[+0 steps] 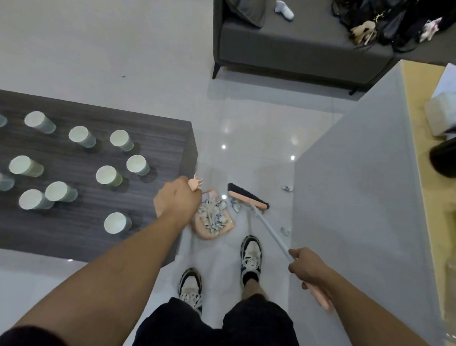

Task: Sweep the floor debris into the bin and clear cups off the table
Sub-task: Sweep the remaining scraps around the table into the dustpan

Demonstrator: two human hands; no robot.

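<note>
down on the white tile floor (96, 49), right in front of the person's sneakers (250, 255), sat a pink dustpan (202, 230) already piled with crumpled whitish-grey paper scraps (212, 215). it looked pretty full, scraps heaped over most of the pan. the left hand (177, 198) was curled tight around the top of the dustpan's upright handle (196, 183), which ended in a little pink claw-like hook poking out past the knuckles. so the pan sat just below and to the right of that hand

the right hand (307, 268) gripped the broom (248, 198) stick, fingers wrapped round where the pale shaft met the pink grip, with the grip end sticking out behind the wrist. the broom head was pink on top with dark bristles, resting on the floor just beside the open side of the dustpan, well ahead of the right hand. a few loose scraps (287, 188) were on the tiles, one right by the broom head and a couple nearer the white cabinet (351, 204) on the right

left of all that was the dark wood table (158, 133) with a dozen or so paper cups (109, 175) standing upright, pale green outside and white inside, spread out apart from each other. nearest cup stood just beside the left forearm, none touched by either hand. a grey sofa (292, 50) sat further back
</note>
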